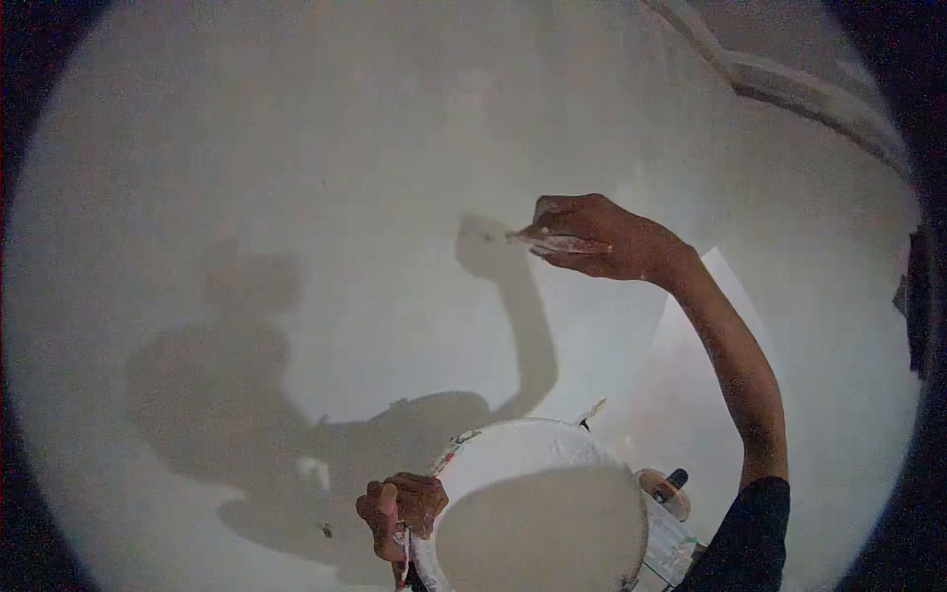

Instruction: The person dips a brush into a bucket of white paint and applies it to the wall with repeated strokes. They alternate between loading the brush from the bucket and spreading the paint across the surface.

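Observation:
My right hand [612, 237] is raised in front of the pale wall [375, 168], its fingers closed around a thin tool smeared with white [567, 244]. The narrow tip of that tool points left, at or near the wall; its exact kind does not show. Low in the view, my left hand [402, 511] is closed at the left rim of a large white bucket [538, 434]. A thin whitish strip hangs below those fingers, perhaps the bucket's handle. Whitish material coats the bucket's inside, partly in shadow.
Right of the bucket are a round beige piece with a black part [676, 481] and a pale box-like object [671, 541]. A white sheet-like shape [715, 316] stands behind my right forearm. Moulding [789, 89] crosses the upper right. Shadows fall across the wall.

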The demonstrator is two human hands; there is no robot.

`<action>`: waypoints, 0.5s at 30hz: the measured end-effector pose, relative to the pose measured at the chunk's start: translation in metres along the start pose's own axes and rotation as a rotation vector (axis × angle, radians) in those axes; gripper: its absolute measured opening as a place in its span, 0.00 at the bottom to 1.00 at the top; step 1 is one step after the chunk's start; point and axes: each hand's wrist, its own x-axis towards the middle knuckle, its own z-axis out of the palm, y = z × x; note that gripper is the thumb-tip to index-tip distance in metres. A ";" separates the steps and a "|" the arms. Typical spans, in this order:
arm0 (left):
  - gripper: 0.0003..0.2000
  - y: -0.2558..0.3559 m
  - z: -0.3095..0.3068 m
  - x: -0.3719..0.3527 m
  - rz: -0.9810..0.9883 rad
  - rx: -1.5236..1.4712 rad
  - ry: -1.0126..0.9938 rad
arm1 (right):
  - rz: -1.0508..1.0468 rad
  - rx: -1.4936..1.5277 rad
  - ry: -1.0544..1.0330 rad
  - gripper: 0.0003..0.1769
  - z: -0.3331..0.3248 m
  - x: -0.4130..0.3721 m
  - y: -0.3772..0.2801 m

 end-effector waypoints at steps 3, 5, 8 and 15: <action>0.18 -0.001 0.001 0.000 -0.002 -0.004 0.007 | -0.104 -0.116 0.082 0.17 -0.005 0.015 0.026; 0.18 -0.002 0.003 0.001 0.004 -0.017 0.019 | -0.135 -0.275 0.185 0.20 -0.023 0.033 0.033; 0.19 0.004 -0.009 -0.007 -0.109 0.050 0.053 | -0.181 -0.402 0.322 0.19 -0.065 0.061 0.029; 0.23 -0.002 0.003 -0.009 -0.061 -0.027 0.202 | -0.139 -0.327 0.318 0.23 -0.002 0.036 0.046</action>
